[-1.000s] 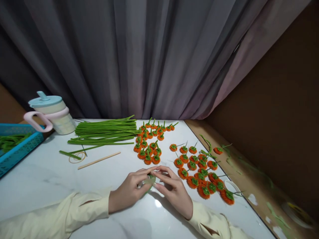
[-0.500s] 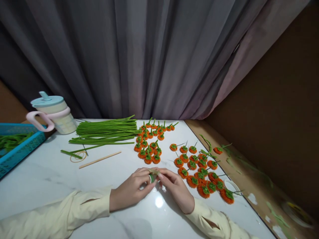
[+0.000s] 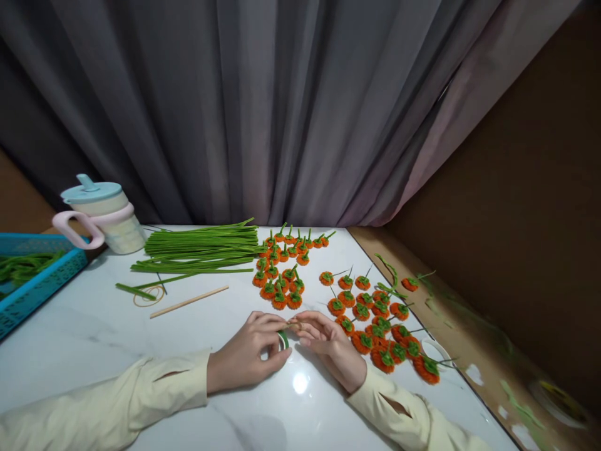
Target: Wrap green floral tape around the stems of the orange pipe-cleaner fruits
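Observation:
My left hand [image 3: 251, 351] is closed on a small roll of green tape [image 3: 283, 339] with a white core, held just above the table. From the roll a thin strip of tape [image 3: 295, 324] runs across to my right hand [image 3: 331, 347]. The fingertips of my right hand pinch that strip, while its thumb sits a little apart below. Just right of this hand lie several orange fuzzy persimmons [image 3: 362, 342] with green leafy caps and thin wire stems. Beyond both hands stands another group of persimmons [image 3: 280, 300], these with short green stems.
Green pipe cleaners [image 3: 201, 244] lie in a bundle at the back, near a wooden stick [image 3: 189, 302] and a rubber band [image 3: 149, 295]. A lidded cup [image 3: 110, 219] and a blue basket [image 3: 42, 285] stand left. Tape scraps litter the brown strip [image 3: 451, 313] along the right edge.
My right hand's fingers have rolled upward and opened out somewhat, thumb moving away from the fingertips. The tape roll shows more clearly in my left hand.

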The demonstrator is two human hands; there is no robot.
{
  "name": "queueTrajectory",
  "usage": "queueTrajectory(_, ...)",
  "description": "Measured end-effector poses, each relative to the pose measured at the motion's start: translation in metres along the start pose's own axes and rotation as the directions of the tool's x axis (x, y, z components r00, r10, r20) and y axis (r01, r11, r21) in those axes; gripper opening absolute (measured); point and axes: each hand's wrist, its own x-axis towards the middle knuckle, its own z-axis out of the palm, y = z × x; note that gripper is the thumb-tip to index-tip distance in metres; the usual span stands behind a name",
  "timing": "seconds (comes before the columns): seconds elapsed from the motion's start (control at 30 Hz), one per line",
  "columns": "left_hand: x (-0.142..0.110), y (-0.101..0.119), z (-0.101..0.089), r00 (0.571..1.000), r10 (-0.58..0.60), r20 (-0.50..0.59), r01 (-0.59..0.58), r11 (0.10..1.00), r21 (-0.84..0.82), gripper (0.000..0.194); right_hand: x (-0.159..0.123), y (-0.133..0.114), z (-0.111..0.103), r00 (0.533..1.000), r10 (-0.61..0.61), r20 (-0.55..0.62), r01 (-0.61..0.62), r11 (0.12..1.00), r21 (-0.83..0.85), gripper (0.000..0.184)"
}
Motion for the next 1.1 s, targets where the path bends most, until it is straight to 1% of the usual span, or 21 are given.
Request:
queueTrajectory(0.1,0.001,-0.004,-0.003,0.999,0.025,-0.029,-0.025,1.0,0.001,0.028,0.001,0.003,-0.001,1.0,-0.018,-0.003,0.018,0.998,-0.061,0.031)
queueTrajectory(0.13,0.002,-0.006,-0.006,0.998,0.03,-0.055,-0.03,1.0,0.008,0.026,0.001,0.004,-0.001,1.0,-0.027,-0.009,0.026,0.996,-0.082,0.029)
queueTrajectory(0.2,0.004,-0.013,-0.011,0.989,0.023,-0.147,-0.017,0.999,0.045,0.021,0.001,0.006,0.0,0.999,-0.048,-0.023,0.046,0.993,-0.105,0.026)
queueTrajectory(0.3,0.01,-0.029,-0.021,0.942,-0.031,-0.335,0.087,0.984,0.153,0.013,0.001,0.007,0.001,0.997,-0.077,-0.019,0.075,0.991,-0.107,0.024)
queueTrajectory(0.37,0.014,-0.042,-0.026,0.912,-0.082,-0.402,0.176,0.963,0.203,0.008,0.001,0.007,0.001,0.996,-0.084,-0.014,0.081,0.99,-0.119,0.025)
queueTrajectory(0.47,0.019,-0.056,-0.027,0.909,-0.165,-0.384,0.254,0.948,0.194,0.019,0.001,0.006,0.0,0.997,-0.076,-0.017,0.073,0.987,-0.14,0.028)
queueTrajectory(0.6,0.022,-0.062,-0.026,0.947,-0.187,-0.26,0.247,0.943,0.224,0.03,0.0,0.004,0.001,0.997,-0.067,-0.026,0.062,0.984,-0.167,0.032)
queueTrajectory(0.7,0.023,-0.062,-0.025,0.958,-0.181,-0.221,0.237,0.936,0.261,0.034,0.0,0.003,0.003,0.998,-0.056,-0.042,0.047,0.978,-0.202,0.03)
queueTrajectory(0.8,0.025,-0.065,-0.025,0.967,-0.152,-0.205,0.206,0.939,0.274,0.032,0.001,0.002,0.003,0.999,-0.034,-0.043,0.022,0.97,-0.242,0.031)
queueTrajectory(0.97,0.023,-0.066,-0.025,0.972,-0.105,-0.208,0.16,0.949,0.27,0.02,0.003,-0.002,0.006,0.999,0.001,-0.038,-0.014,0.945,-0.327,0.036)
queueTrajectory(1.03,0.022,-0.063,-0.025,0.971,-0.083,-0.223,0.133,0.966,0.222,0.02,0.008,-0.004,0.009,0.999,0.009,-0.034,-0.021,0.929,-0.369,0.036)
queueTrajectory(1.1,0.02,-0.059,-0.026,0.969,-0.095,-0.227,0.123,0.986,0.112,0.021,0.015,-0.004,0.013,1.0,0.019,-0.007,-0.02,0.922,-0.387,0.037)
